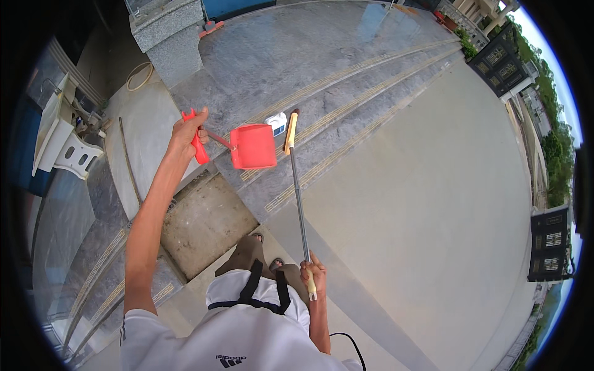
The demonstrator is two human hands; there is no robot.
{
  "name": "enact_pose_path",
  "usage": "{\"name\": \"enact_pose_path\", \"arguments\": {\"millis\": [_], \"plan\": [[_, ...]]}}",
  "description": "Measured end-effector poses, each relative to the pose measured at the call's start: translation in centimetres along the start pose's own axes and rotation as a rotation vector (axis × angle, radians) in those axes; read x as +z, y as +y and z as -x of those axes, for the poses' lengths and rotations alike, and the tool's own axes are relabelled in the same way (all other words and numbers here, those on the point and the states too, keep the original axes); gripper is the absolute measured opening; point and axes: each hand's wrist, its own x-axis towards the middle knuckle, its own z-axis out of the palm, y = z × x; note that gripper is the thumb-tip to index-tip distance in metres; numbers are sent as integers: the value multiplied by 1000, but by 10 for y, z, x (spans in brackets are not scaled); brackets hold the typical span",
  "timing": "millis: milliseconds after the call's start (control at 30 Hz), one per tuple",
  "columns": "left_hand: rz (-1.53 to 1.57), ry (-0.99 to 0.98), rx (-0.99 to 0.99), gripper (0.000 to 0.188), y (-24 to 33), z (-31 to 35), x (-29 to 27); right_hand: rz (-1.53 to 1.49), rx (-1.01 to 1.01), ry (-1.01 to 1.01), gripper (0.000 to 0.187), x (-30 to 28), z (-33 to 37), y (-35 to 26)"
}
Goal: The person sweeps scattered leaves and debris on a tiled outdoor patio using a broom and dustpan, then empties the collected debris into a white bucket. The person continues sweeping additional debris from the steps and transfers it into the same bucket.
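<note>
My left hand (188, 132) is closed around the red handle of a long-handled dustpan (255, 147), whose red scoop reaches out to the right over the grey stone steps. In my right hand (314, 272), close to my body, is the cream grip of a broom (298, 191). Its grey pole runs away from me to a yellowish head with a dark tip, resting at or just above the steps. A white plastic bottle with a blue label (276, 123) lies between the scoop and the broom head; whether either touches it I cannot tell.
Curved steps (346, 105) with patterned edge strips cross ahead. A square pit (207, 222) opens by my feet. At left are a white washbasin (59, 133), a hose loop (140, 75) and a long stick (127, 161). A stone pillar (167, 49) and a red-grey broom head (211, 28) stand farther back.
</note>
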Motion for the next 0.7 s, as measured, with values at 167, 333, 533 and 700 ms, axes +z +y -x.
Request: {"name": "enact_pose_path", "arguments": {"millis": [167, 333, 533, 700], "plan": [[148, 35, -66, 44, 29, -48, -18, -199, -67, -124, 57, 12, -10, -3], [199, -12, -88, 43, 33, -57, -21, -637, -20, -325, 57, 14, -9, 8], [304, -33, -87, 32, 33, -38, -18, -900, 24, -479, 59, 19, -1, 16], [310, -99, -97, 22, 46, 10, -16, -876, -28, -365, 55, 25, 6, 13]]}}
